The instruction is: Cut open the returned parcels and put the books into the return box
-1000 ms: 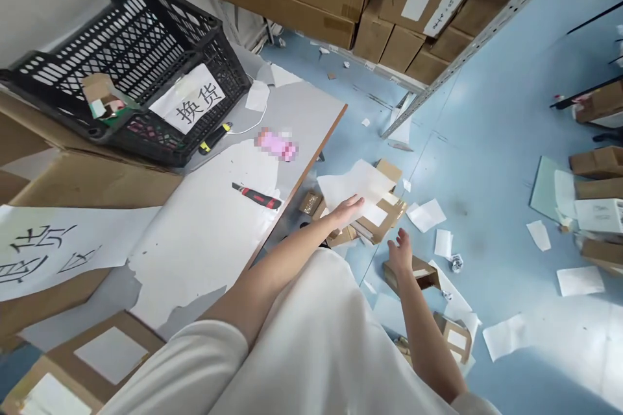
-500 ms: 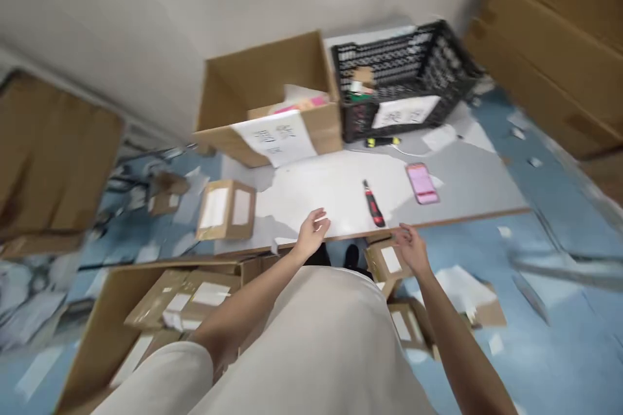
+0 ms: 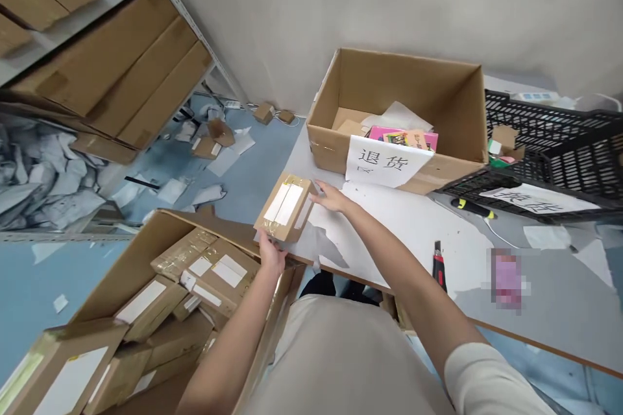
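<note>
A small taped cardboard box with white labels is at the left end of the table. My left hand grips its near lower edge, fingers partly under it. Against its right side, near the far corner, my right hand presses with its fingertips, so the box is held between both hands. Whether its underside still rests on the table I cannot tell. Off to the right lies a red and black utility knife with no hand near it.
A big open carton with a handwritten paper sign and a black plastic crate stand at the back. Below left, a large carton holds several parcels. A yellow-black tool and a blurred-out pink thing lie right. Paper scraps litter the floor.
Both hands have moved left from the table's front edge and taken hold of the small cardboard box. The view has turned left, bringing shelves with long cartons into sight.
</note>
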Demonstrator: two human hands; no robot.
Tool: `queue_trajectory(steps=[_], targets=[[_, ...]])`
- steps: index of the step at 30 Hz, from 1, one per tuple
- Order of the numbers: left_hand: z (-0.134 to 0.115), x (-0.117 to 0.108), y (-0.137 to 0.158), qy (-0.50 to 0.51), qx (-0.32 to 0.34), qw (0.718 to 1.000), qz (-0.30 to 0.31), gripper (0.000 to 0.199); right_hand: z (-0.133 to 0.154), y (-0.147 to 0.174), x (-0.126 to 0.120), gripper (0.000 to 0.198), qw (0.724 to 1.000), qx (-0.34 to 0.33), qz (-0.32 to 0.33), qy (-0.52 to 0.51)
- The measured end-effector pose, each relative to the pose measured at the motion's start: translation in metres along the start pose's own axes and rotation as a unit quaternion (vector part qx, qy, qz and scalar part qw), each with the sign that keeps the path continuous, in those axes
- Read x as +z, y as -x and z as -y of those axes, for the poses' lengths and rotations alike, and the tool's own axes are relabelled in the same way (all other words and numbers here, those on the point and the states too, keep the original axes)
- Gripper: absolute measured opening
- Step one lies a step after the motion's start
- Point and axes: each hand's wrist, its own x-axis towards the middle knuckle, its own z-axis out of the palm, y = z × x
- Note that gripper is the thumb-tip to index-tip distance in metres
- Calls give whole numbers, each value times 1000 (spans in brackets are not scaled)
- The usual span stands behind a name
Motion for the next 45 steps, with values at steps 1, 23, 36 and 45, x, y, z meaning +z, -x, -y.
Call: queue_trajectory(steps=[1, 23, 36, 45], targets=[[-3, 1, -2, 22, -31, 999, 2, 80, 3, -16, 8, 73, 1000, 11, 2, -10], [-20, 94, 61, -23, 57, 961, 269, 58, -72, 248, -1, 41, 882, 133, -372, -258], [29, 133, 59, -121, 145, 895, 405, 89, -153, 296, -5, 47, 867, 162, -390, -266], [67, 132, 35, -205, 195, 880, 383, 88, -195, 286, -16, 62, 926, 181, -301, -140]])
